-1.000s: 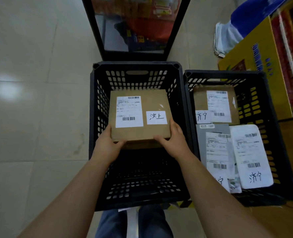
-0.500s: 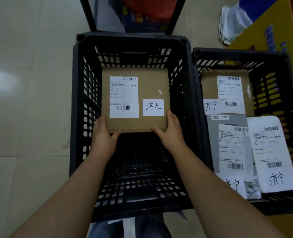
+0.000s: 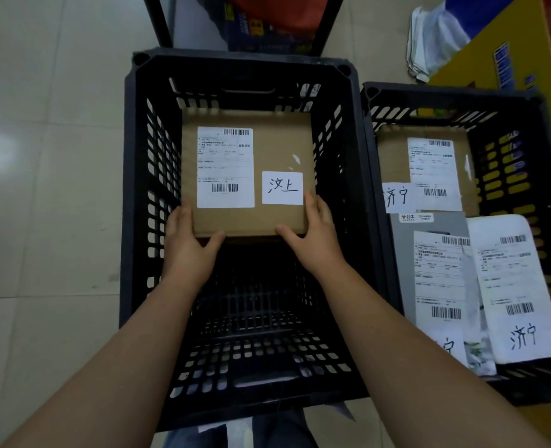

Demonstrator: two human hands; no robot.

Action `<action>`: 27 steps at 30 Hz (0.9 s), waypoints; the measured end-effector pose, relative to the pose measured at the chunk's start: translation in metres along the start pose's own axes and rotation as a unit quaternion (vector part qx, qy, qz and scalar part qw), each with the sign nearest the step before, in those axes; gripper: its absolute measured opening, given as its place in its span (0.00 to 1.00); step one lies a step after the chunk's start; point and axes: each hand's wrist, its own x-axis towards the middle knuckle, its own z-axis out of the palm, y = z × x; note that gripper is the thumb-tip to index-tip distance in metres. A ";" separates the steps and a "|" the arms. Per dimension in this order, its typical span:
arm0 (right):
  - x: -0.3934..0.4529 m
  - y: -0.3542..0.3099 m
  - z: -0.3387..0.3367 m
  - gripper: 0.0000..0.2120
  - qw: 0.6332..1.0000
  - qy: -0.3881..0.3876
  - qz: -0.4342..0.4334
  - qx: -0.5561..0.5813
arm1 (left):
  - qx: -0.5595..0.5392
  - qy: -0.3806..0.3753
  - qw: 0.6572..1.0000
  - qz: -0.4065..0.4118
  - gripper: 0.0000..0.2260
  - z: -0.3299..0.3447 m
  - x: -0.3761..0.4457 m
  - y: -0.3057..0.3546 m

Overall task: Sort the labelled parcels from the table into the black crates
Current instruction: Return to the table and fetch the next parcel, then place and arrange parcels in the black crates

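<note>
A brown cardboard parcel (image 3: 277, 147) with a printed shipping label and a handwritten white tag sits low inside the left black crate (image 3: 138, 189), near its far wall. My left hand (image 3: 186, 244) grips its near left corner and my right hand (image 3: 313, 234) grips its near right corner, thumbs under the near edge. The right black crate (image 3: 526, 130) holds a brown box (image 3: 393, 156), a grey parcel (image 3: 406, 253) and a white mailer bag (image 3: 516, 286), each labelled. Whether the held parcel rests on the crate floor is unclear.
Pale tiled floor (image 3: 41, 189) lies to the left. A black frame's legs (image 3: 161, 24) stand behind the left crate. A yellow carton (image 3: 494, 50) and folded white paper (image 3: 429, 43) sit at the back right. My legs show below the crate.
Both hands have lowered the brown parcel deeper into the left crate, and my head has come closer over it.
</note>
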 end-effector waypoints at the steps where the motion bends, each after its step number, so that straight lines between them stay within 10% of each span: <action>1: 0.001 -0.001 0.001 0.45 1.000 0.000 0.000 -0.006 | 0.001 0.003 1.000 -0.004 0.36 0.001 0.000 0.001; 21: -0.002 -0.017 -0.013 0.45 0.999 -0.011 0.027 -0.043 | 0.054 -0.019 0.998 -0.037 0.36 -0.009 -0.005 0.023; 27: -0.056 -0.055 -0.059 0.36 0.997 0.001 -0.059 -0.042 | 0.097 -0.005 0.990 0.101 0.32 -0.066 -0.041 0.071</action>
